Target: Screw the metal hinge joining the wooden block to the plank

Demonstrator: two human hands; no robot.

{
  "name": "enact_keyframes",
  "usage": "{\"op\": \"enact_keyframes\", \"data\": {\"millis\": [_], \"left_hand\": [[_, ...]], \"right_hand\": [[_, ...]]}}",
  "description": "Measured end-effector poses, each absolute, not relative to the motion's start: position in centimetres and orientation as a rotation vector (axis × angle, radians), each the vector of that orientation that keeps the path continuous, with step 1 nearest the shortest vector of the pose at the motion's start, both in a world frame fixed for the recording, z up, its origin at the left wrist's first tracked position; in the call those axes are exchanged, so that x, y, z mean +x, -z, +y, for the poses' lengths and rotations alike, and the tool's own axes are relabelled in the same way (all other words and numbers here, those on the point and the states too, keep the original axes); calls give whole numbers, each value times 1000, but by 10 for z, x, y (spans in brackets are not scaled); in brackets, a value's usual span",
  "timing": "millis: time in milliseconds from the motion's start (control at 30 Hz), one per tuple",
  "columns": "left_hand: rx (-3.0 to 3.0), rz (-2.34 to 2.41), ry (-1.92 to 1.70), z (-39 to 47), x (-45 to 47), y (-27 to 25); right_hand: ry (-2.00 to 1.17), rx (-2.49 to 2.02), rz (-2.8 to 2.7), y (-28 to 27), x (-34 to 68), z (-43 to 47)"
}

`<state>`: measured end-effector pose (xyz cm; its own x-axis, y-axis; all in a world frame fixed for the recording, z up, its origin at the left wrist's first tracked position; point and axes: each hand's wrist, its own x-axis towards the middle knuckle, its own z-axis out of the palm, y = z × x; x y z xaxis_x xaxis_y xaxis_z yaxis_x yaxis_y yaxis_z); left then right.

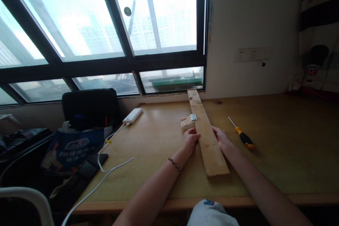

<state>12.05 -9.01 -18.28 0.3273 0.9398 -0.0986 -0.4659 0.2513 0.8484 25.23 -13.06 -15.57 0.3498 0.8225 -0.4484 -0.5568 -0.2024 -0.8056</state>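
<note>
A long wooden board (pixel 208 141) lies lengthwise on the table, its far end at the window sill. My left hand (pixel 190 140) grips its left edge, thumb on the edge and fingers curled below. On the opposite edge, my right hand (pixel 221 139) is closed round the board, its fingertips partly hidden behind it. A small metal hinge (pixel 193 117) bridges the board and a short wood block (pixel 186 122) just beyond my left hand. To the right of my right hand lies a screwdriver (pixel 244 138) with a yellow and black handle.
On the table (pixel 153 176), a white power bank (pixel 132 116) sits at the left with a white cable (pixel 98 159) trailing over the edge. A black chair (pixel 90 107) and a blue bag (pixel 75 150) stand beyond the left side. Wall sockets (pixel 247 54) are behind the table.
</note>
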Motion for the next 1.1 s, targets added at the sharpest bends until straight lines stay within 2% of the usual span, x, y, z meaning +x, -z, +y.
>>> {"op": "enact_keyframes", "data": {"millis": [567,900,1100], "left_hand": [[986,464,-1088,-133,143,150],[1028,468,-914,-157,241,103],[938,529,-854,-168,309,107]], "right_hand": [[-970,-1104,-411,132,285,-165],[-842,-1118,-390,113,393,-197],[-664,-1180,-294,117,473,-191]]}}
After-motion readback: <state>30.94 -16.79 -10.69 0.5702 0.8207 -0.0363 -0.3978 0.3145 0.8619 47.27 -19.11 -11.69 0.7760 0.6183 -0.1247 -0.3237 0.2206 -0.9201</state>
